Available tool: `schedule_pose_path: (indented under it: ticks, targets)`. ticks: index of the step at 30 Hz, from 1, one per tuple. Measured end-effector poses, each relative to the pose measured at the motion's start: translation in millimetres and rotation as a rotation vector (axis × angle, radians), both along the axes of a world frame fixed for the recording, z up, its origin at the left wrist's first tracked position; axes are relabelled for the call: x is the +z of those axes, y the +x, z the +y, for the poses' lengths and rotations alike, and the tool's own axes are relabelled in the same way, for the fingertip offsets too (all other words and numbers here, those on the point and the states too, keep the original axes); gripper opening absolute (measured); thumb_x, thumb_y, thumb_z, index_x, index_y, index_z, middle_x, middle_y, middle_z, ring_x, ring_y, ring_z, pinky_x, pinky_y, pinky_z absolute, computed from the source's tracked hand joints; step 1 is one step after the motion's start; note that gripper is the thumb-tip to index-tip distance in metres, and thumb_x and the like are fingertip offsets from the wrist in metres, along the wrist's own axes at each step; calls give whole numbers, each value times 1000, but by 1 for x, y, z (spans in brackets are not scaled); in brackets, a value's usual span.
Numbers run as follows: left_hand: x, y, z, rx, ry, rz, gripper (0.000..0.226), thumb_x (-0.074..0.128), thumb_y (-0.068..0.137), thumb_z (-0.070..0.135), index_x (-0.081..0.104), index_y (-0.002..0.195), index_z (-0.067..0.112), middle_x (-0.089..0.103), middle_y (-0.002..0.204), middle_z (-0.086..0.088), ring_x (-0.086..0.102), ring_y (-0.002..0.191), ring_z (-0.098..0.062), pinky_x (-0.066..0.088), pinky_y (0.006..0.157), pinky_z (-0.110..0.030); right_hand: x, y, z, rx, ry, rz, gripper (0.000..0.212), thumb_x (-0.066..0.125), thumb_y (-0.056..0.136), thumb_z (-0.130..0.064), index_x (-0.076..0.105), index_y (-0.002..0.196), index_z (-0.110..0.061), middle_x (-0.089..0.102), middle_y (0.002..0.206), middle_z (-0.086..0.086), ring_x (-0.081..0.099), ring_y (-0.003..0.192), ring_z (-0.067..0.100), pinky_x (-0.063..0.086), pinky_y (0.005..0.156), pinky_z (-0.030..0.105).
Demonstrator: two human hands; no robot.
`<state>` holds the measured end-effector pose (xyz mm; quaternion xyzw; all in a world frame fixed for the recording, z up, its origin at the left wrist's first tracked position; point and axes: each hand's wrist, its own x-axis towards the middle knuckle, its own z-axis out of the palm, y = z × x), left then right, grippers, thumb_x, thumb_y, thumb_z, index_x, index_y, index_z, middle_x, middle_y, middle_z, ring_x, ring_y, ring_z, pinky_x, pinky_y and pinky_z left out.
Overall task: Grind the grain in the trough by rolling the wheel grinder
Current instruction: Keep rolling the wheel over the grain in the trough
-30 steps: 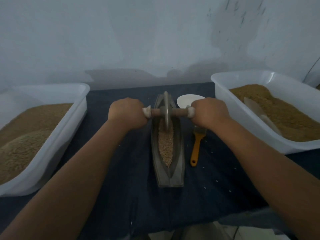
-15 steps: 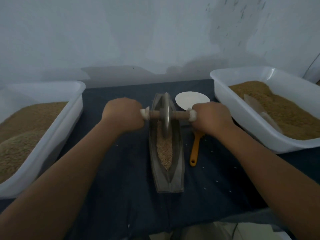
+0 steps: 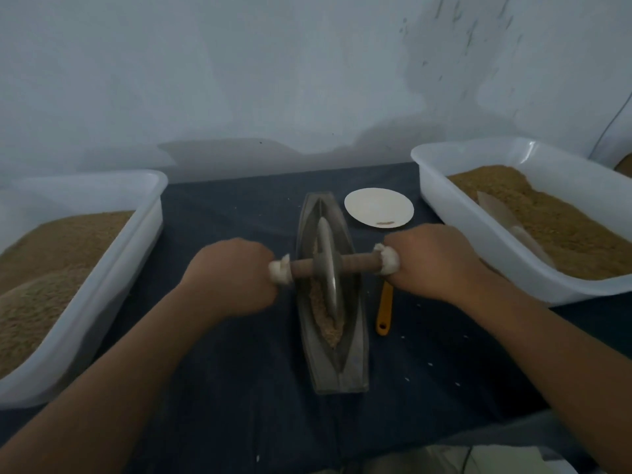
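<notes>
**Two hands hold the wheel in the trough**

A long grey trough [image 3: 355,354] sits in the middle of a dark blue cloth [image 3: 222,371]. It looks like a little boat, with one end pointing at the wall. The wheel grinder [image 3: 327,265] stands on its edge inside the trough, about halfway along. A brown rod [image 3: 359,263] goes through the middle of the wheel and sticks out on both sides. Each end of the rod has a white wrap on it.

The left hand [image 3: 236,273] makes a tight fist around the left end of the rod. The right hand [image 3: 432,260] makes a tight fist around the right end. All the fingers are curled right round, so only the knuckles and the backs of the hands show.

The grain [image 3: 333,331] lies in the bottom of the trough, mostly on the near side of the wheel. A bit also shows just behind the wheel.

A big white tub [image 3: 113,295] full of tan grain sits on the left. Another white tub [image 3: 455,227] of tan grain sits on the right, with a pale scoop [image 3: 499,213] lying in it. A small white plate [image 3: 378,206] is just beside the far end of the trough. An orange handle [image 3: 384,309] pokes out from under the right hand, near the trough.
</notes>
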<state>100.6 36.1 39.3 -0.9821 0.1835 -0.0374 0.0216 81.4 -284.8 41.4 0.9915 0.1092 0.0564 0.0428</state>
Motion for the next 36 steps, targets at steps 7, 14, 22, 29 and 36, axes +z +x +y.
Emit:
schedule_pose_path:
  ticks: [7, 14, 22, 29, 36]
  targets:
    - [15, 56, -30, 131, -46, -129, 30, 59, 84, 50, 60, 69, 24, 61, 70, 6, 60, 64, -20, 50, 63, -32, 2, 59, 8, -132, 28, -183, 37, 52, 101, -50, 53, 71, -28, 55, 67, -7, 52, 59, 11, 36, 52, 30]
    - [2, -6, 1, -7, -2, -7, 24, 55, 71, 51, 56, 64, 28, 58, 60, 11, 56, 56, -9, 38, 51, -26, 3, -6, -6, 8, 45, 44, 38, 47, 86, -68, 60, 71, -35, 60, 65, -12, 56, 59, 2, 45, 57, 26]
    - [12, 46, -20, 109, -31, -58, 28, 59, 82, 49, 60, 68, 25, 61, 70, 9, 59, 64, -17, 50, 62, -32, 0, 41, 8, -130, 29, -90, 31, 63, 95, -43, 47, 72, -32, 60, 75, -8, 59, 67, 13, 46, 58, 34]
    - [17, 21, -17, 48, 1, -24, 20, 59, 78, 45, 60, 70, 26, 61, 71, 8, 60, 66, -18, 48, 62, -32, -2, 28, 0, -97, 66, 6, 38, 53, 99, -53, 60, 70, -29, 62, 66, -7, 60, 60, 11, 56, 64, 37]
    - [-1, -11, 3, 20, -1, -43, 27, 54, 75, 52, 53, 65, 27, 55, 61, 12, 51, 55, -9, 33, 51, -25, -5, -22, -3, 42, 54, -132, 32, 37, 76, -64, 45, 69, -34, 51, 59, -12, 49, 52, 5, 46, 51, 31]
